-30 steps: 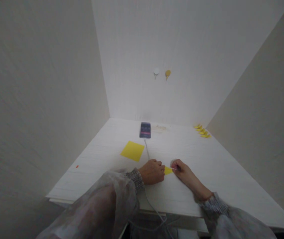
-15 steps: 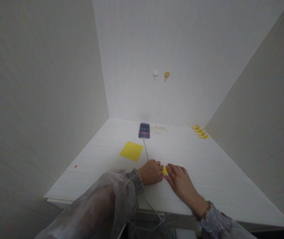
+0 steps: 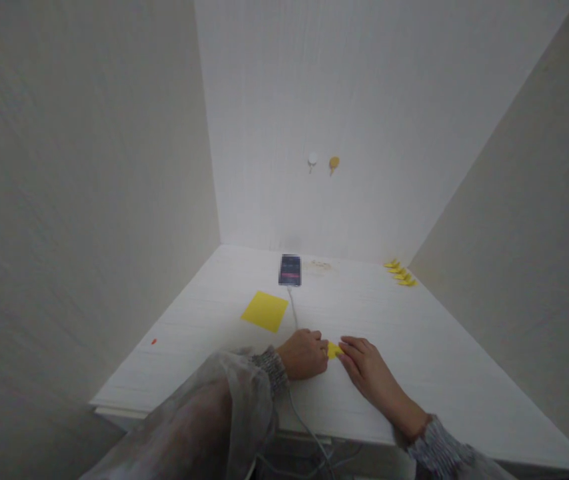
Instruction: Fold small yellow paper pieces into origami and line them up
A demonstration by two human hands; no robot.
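Note:
A small folded piece of yellow paper [image 3: 333, 350] lies between my hands, low over the white table [image 3: 204, 363]. My left hand [image 3: 304, 354] is closed on its left side, fingers curled. The fingertips of my right hand [image 3: 370, 373] pinch its right corner. Both hands partly cover the paper, so its full shape is hidden. To the left, a flat square sheet of yellow paper [image 3: 265, 311] lies by itself on the table. Several small folded yellow paper pieces [image 3: 400, 273] sit in a row at the back right.
A phone [image 3: 290, 270] lies near the back wall, its white cable [image 3: 293, 308] running under my left wrist and over the front edge. A white hook [image 3: 312, 160] and a yellow hook [image 3: 334, 163] are on the wall. A small orange bit [image 3: 154, 341] lies at left.
My right hand has shifted slightly right, and more of the folded yellow paper shows between my hands. The whole view has tipped a little, so things appear lower.

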